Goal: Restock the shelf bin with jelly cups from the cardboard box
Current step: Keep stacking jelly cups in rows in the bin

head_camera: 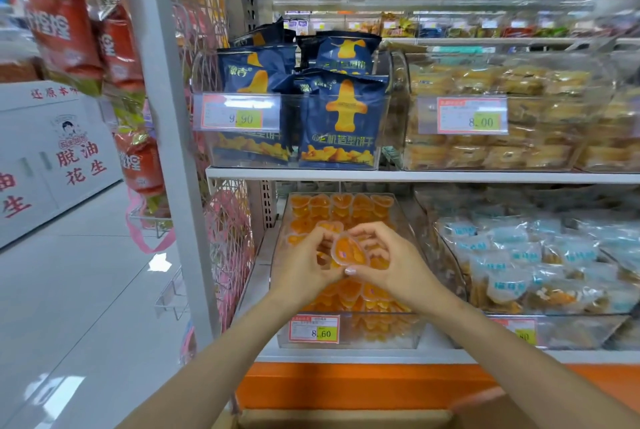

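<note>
Left hand (304, 264), right hand (388, 262) gripping jelly cup (348, 252), shelf bin (410, 336) holds orange cups (343, 206)

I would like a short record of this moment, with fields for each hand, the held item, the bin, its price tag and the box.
left hand: holds the jelly cup from the left
right hand: pinches the same cup, thumb underneath
jelly cup: orange, held above the shelf bin
shelf bin: clear, on the lower shelf, holds many orange cups
price tag: on the bin front, reads 8.60
cardboard box: only its edge shows, contents hidden
</note>
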Motion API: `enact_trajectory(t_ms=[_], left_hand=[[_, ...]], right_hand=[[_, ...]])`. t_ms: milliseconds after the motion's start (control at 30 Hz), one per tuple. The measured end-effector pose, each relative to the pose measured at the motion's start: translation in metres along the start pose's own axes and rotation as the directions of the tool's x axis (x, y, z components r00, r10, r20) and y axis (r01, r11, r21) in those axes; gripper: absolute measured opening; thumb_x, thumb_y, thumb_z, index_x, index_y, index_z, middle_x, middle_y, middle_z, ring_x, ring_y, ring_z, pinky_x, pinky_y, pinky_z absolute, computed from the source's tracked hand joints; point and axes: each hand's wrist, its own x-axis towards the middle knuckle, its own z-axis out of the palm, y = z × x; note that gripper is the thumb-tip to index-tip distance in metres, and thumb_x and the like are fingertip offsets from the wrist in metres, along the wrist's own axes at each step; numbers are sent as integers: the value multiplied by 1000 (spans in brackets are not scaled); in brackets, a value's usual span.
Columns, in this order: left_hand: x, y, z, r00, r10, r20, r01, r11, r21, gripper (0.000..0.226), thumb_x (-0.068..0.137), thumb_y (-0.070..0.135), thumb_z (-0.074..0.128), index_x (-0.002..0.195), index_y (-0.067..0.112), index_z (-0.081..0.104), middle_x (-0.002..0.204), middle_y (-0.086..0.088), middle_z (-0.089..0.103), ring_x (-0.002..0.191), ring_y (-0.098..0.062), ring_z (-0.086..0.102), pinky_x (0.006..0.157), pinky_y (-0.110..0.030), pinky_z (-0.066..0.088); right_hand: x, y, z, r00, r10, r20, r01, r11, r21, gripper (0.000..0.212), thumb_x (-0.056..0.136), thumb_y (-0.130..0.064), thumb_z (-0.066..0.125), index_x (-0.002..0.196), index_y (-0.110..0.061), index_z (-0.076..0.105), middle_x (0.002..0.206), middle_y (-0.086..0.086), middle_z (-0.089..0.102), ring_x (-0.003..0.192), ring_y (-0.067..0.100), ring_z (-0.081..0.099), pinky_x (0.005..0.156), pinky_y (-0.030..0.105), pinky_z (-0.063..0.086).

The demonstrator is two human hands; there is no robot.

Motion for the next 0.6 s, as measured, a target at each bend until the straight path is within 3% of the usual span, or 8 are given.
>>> enact_trajectory(t_ms=[100, 200, 300, 433, 500, 600], left_hand=[[8, -1, -5, 993, 19, 116, -28, 997, 75, 38, 73, 21, 78, 104, 18, 57, 100, 8, 61, 92, -5, 55, 77, -12, 45], [35, -8, -21, 980, -89, 180, 74, 993, 87, 56, 71, 21, 78, 120, 16, 52, 110, 10, 56, 104, -6, 54, 91, -18, 44], [71, -26, -33, 978, -171, 118, 145, 968, 207, 52, 75, 22, 77, 121, 12, 54, 113, 4, 59, 106, -14, 57, 94, -27, 46], [100, -48, -21, 894, -313, 320, 139, 873, 467, 56, 76, 36, 75, 125, 20, 55, 124, 0, 59, 114, -19, 55, 100, -32, 44], [109, -53, -15, 879, -330, 344, 80, 813, 576, 55, 79, 37, 71, 129, 20, 52, 128, -2, 56, 116, -21, 52, 100, -31, 43], [116, -63, -11, 864, -352, 361, 71, 795, 603, 50, 80, 33, 70, 125, 20, 55, 123, -3, 58, 112, -21, 54, 96, -31, 45]], right_hand=[[3, 1, -5, 999, 26, -23, -26, 1000, -8, 49, 71, -21, 80, 112, -28, 54, 112, -8, 59, 98, 4, 58, 82, 20, 51], [8, 5, -18, 989, 116, -95, -112, 993, 48, 52, 70, -19, 80, 112, -31, 52, 105, -7, 59, 93, 9, 59, 78, 24, 52], [14, 14, -31, 974, 153, -170, -139, 986, 89, 54, 68, -14, 82, 104, -38, 50, 99, -6, 58, 87, 13, 58, 75, 27, 52], [21, 22, -39, 965, 133, -225, -117, 990, 83, 53, 66, -13, 83, 100, -39, 50, 98, -4, 60, 87, 16, 60, 75, 32, 54], [23, 24, -40, 965, 126, -232, -112, 991, 74, 52, 67, -16, 83, 100, -40, 50, 98, -3, 61, 88, 16, 61, 75, 33, 56], [26, 26, -42, 965, 115, -236, -95, 991, 94, 52, 66, -17, 83, 100, -40, 51, 98, -3, 62, 88, 16, 62, 74, 33, 56]])
